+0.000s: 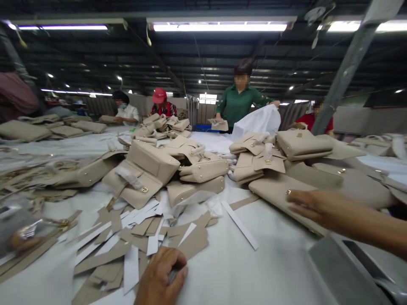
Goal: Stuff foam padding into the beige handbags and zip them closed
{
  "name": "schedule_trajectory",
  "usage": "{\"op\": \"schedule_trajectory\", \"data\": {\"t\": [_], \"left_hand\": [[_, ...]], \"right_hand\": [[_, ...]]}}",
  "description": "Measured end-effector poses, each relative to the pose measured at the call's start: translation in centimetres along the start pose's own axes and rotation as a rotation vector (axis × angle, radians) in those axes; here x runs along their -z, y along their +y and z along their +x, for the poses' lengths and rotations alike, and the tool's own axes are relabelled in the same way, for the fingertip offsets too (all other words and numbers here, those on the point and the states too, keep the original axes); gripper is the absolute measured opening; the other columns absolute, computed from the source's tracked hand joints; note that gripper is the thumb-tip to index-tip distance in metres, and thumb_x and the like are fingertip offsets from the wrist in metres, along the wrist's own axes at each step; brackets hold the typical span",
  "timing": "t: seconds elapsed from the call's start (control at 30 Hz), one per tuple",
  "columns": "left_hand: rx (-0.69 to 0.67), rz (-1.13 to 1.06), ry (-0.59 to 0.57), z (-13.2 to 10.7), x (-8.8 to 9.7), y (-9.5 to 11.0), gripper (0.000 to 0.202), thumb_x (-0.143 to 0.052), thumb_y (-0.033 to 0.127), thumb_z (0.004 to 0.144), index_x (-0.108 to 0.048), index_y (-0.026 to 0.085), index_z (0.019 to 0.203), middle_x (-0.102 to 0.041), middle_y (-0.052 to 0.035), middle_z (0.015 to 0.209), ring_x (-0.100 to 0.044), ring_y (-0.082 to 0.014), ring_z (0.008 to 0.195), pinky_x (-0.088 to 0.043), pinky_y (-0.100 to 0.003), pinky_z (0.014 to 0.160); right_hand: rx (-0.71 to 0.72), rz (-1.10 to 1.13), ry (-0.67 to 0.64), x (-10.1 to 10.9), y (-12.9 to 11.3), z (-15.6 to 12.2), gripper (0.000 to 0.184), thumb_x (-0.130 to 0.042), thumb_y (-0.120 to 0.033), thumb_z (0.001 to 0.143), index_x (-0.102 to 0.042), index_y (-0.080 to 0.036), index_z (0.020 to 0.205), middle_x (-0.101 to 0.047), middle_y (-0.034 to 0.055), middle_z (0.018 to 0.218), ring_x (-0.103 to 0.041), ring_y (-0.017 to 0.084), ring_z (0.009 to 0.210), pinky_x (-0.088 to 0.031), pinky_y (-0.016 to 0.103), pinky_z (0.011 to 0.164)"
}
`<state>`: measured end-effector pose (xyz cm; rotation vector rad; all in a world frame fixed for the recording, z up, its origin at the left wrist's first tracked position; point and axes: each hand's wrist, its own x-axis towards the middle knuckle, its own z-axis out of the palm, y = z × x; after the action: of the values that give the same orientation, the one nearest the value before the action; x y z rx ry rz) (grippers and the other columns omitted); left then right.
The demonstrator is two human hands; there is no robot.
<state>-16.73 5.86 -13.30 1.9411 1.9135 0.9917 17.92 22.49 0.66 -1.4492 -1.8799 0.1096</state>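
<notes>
My left hand [163,275] rests low on the white-covered table, beside a heap of beige and white cut strips [124,250]. Its fingers are curled in toward the thumb, and a small greyish bit shows in the gap, too hidden to name. Farther right, my right hand [307,207] reaches in from the side over a flat-lying beige handbag [273,192]. Those fingers are stretched out near the bag's gold clasp [288,192], slightly blurred; whether they touch the leather I cannot tell.
Beige handbags [152,159] are piled across the middle, more [303,144] at right. A grey metal device [346,271] stands at lower right. One white strip [240,224] lies alone. Across the table a person in green [237,106] holds a beige piece and white sheeting [257,120].
</notes>
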Motion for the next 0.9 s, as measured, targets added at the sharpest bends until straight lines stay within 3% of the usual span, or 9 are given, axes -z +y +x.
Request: {"op": "schedule_trajectory", "data": {"t": [0.07,0.1,0.17,0.23,0.3,0.4,0.53,0.7,0.9], "left_hand": [[-0.012,-0.013,0.010,-0.1,-0.2,-0.3,0.015,-0.049,0.031,0.082,-0.057,0.022,0.073,-0.057,-0.0021,0.075,-0.053,-0.0202,0.077,-0.042,-0.033,0.073],[-0.022,-0.022,0.016,-0.1,-0.4,-0.6,0.015,-0.049,0.031,0.081,-0.057,0.022,0.073,-0.057,-0.0021,0.075,-0.053,-0.0203,0.076,-0.041,-0.033,0.072],[-0.051,-0.033,0.027,-0.1,-0.8,-1.2,0.013,-0.051,0.030,0.080,-0.057,0.022,0.072,-0.057,-0.0023,0.074,-0.052,-0.0203,0.075,-0.041,-0.033,0.071],[-0.082,-0.028,0.031,-0.1,-1.0,-1.8,0.011,-0.052,0.029,0.079,-0.057,0.021,0.072,-0.058,-0.0028,0.074,-0.052,-0.0204,0.074,-0.040,-0.033,0.069],[-0.099,-0.009,0.031,-0.1,-1.2,-2.1,0.008,-0.054,0.027,0.077,-0.056,0.021,0.071,-0.058,-0.0033,0.074,-0.052,-0.0207,0.075,-0.039,-0.033,0.069],[-0.106,0.020,0.026,-0.1,-1.3,-2.1,0.001,-0.056,0.022,0.072,-0.056,0.020,0.073,-0.059,-0.0034,0.075,-0.052,-0.0213,0.078,-0.038,-0.034,0.070],[-0.087,0.025,0.018,-0.1,-1.2,-1.6,0.008,-0.057,0.017,0.068,-0.057,0.020,0.075,-0.061,-0.0039,0.077,-0.051,-0.0225,0.081,-0.036,-0.035,0.072],[-0.032,-0.024,-0.009,-0.2,-0.3,-0.5,0.011,-0.053,0.013,0.069,-0.057,0.019,0.077,-0.062,-0.0050,0.081,-0.050,-0.0233,0.084,-0.037,-0.037,0.075],[0.049,-0.097,0.001,-0.2,1.0,0.6,0.007,-0.049,0.018,0.076,-0.056,0.019,0.073,-0.059,-0.0049,0.077,-0.053,-0.0227,0.082,-0.041,-0.038,0.076]], "right_hand": [[0.358,-0.156,-0.308,-2.7,-5.4,0.3,0.044,-0.067,-0.038,0.068,-0.063,-0.032,0.112,-0.066,0.0090,0.109,-0.061,0.032,0.098,-0.045,0.048,0.088],[0.522,-0.240,-0.395,-4.7,-8.1,0.7,0.055,-0.064,-0.034,0.073,-0.054,-0.029,0.127,-0.056,0.0088,0.129,-0.053,0.033,0.114,-0.041,0.048,0.096],[0.690,-0.348,-0.362,-9.4,-12.7,2.2,0.071,-0.059,-0.025,0.077,-0.033,-0.024,0.142,-0.027,0.0089,0.151,-0.031,0.035,0.133,-0.030,0.049,0.106],[0.677,-0.419,-0.339,-14.1,-15.9,3.9,0.075,-0.054,-0.017,0.078,-0.022,-0.024,0.146,-0.017,0.0085,0.155,-0.022,0.038,0.136,-0.028,0.053,0.105],[0.659,-0.466,-0.338,-17.6,-17.7,5.5,0.071,-0.048,-0.009,0.080,-0.024,-0.025,0.145,-0.018,0.0102,0.154,-0.024,0.038,0.134,-0.029,0.055,0.102],[0.667,-0.469,-0.327,-20.0,-19.0,7.4,0.061,-0.048,-0.005,0.077,-0.041,-0.024,0.135,-0.036,0.0130,0.143,-0.038,0.034,0.124,-0.034,0.050,0.096],[0.632,-0.460,-0.263,-18.4,-18.8,9.6,0.050,-0.051,-0.006,0.073,-0.051,-0.019,0.121,-0.048,0.0150,0.124,-0.045,0.032,0.110,-0.042,0.043,0.085],[0.530,-0.429,-0.083,-12.5,-15.6,10.5,0.039,-0.055,-0.018,0.073,-0.052,-0.015,0.112,-0.051,0.0153,0.113,-0.048,0.030,0.104,-0.045,0.040,0.083],[0.415,-0.029,0.330,-4.5,-10.9,3.5,0.034,-0.062,-0.034,0.070,-0.054,-0.021,0.100,-0.055,0.0077,0.101,-0.053,0.026,0.099,-0.043,0.040,0.090]]}}
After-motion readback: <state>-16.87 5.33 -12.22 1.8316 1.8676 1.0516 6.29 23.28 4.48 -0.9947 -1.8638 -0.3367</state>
